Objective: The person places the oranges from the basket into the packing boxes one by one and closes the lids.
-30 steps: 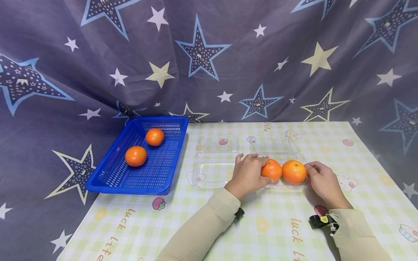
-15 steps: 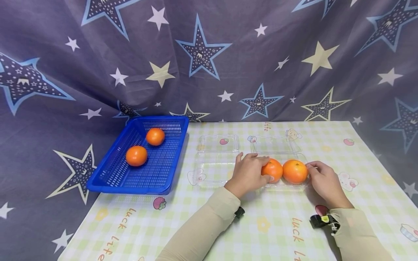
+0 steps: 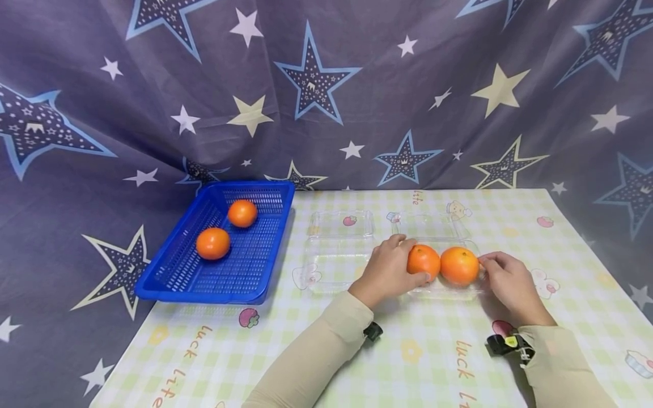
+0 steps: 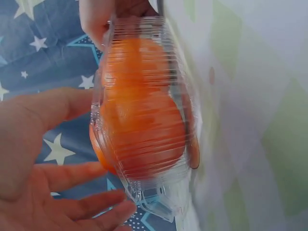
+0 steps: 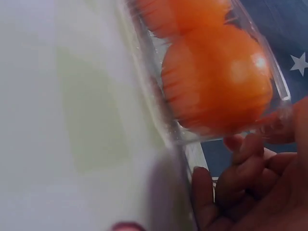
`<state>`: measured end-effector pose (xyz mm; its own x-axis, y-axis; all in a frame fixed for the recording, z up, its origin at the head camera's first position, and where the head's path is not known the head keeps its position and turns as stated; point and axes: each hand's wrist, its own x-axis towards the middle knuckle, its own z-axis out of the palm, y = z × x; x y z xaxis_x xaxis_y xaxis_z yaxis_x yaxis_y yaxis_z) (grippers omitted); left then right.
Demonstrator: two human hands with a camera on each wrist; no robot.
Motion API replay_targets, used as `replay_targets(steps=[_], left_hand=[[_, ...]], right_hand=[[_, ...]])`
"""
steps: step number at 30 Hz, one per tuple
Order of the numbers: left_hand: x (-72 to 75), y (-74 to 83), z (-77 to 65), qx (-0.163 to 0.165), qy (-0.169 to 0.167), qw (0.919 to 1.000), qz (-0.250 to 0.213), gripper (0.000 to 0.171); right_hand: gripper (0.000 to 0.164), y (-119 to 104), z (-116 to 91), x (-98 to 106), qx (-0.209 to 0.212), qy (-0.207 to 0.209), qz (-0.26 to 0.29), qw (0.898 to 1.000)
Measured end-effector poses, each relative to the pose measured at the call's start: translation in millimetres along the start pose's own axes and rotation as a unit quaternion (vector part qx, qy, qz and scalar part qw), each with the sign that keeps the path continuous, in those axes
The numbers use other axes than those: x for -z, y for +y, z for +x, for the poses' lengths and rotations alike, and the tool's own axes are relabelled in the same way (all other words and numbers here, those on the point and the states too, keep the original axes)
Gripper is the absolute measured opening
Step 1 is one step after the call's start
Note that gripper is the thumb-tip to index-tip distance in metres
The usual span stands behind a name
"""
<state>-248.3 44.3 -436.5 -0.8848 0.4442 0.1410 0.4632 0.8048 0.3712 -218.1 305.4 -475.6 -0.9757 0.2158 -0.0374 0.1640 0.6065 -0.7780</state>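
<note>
Two oranges sit side by side in the base of a clear plastic clamshell box (image 3: 444, 293) with its lid folded back. My left hand (image 3: 388, 272) holds the left orange (image 3: 425, 262), thumb at the front and fingers at its far left side. At the box's right end, beside the right orange (image 3: 459, 266), my right hand (image 3: 512, 283) pinches the edge. The left wrist view shows the ribbed box wall (image 4: 144, 103) in front of the fruit, with my left fingers spread. In the right wrist view, my right fingers (image 5: 250, 168) are at the box corner.
A blue plastic basket (image 3: 278, 249) with two oranges (image 3: 212, 243) stands at the left. Between it and my left hand lies a second clear clamshell box (image 3: 311, 272), unfolded. A star-patterned curtain (image 3: 326, 147) hangs behind the checked tablecloth (image 3: 398, 374).
My left fingers have drawn back slightly from the top of the left orange. Both oranges have shifted a little towards the back. My right hand stays at the box's end.
</note>
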Motion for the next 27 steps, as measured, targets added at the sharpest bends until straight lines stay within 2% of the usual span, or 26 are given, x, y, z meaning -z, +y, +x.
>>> replay_targets(steps=[2, 4, 7, 9, 15, 20, 23, 25, 27], left_hand=[[1.0, 0.3, 0.8, 0.020, -0.006, 0.9978, -0.064, 0.080], [1.6, 1.0, 2.0, 0.037, -0.010, 0.9914, -0.125, 0.083], [1.6, 2.1, 5.1, 0.063, -0.011, 0.9760, -0.208, 0.084], [2.4, 3.0, 7.7, 0.085, 0.000, 0.9640, -0.252, 0.084], [4.8, 6.5, 17.3, 0.175, 0.021, 0.9180, -0.356, 0.086], [5.7, 9.2, 27.0, 0.236, 0.024, 0.8755, -0.421, 0.088], [6.7, 8.9, 31.6, 0.265, 0.026, 0.8490, -0.457, 0.083], [7.1, 7.6, 34.3, 0.281, 0.024, 0.8337, -0.475, 0.080], [7.5, 5.8, 36.9, 0.291, 0.021, 0.8228, -0.488, 0.071]], right_hand=[[0.051, 1.2, 0.1, 5.7, 0.001, 0.004, 0.010, 1.000], [0.052, 2.9, 0.6, 12.7, 0.000, 0.007, 0.029, 1.000], [0.051, 4.4, 3.4, 22.3, -0.008, 0.018, 0.067, 0.998], [0.052, 3.0, 7.7, 25.9, -0.012, 0.009, 0.102, 0.995], [0.059, -4.9, 25.2, 26.7, -0.006, -0.070, 0.188, 0.980], [0.067, -7.4, 35.2, 26.1, -0.019, -0.133, 0.281, 0.950], [0.068, -9.6, 38.6, 24.8, -0.026, -0.159, 0.315, 0.935], [0.068, -11.3, 39.9, 24.0, -0.028, -0.168, 0.317, 0.933], [0.066, -12.9, 40.9, 23.3, -0.028, -0.173, 0.307, 0.935]])
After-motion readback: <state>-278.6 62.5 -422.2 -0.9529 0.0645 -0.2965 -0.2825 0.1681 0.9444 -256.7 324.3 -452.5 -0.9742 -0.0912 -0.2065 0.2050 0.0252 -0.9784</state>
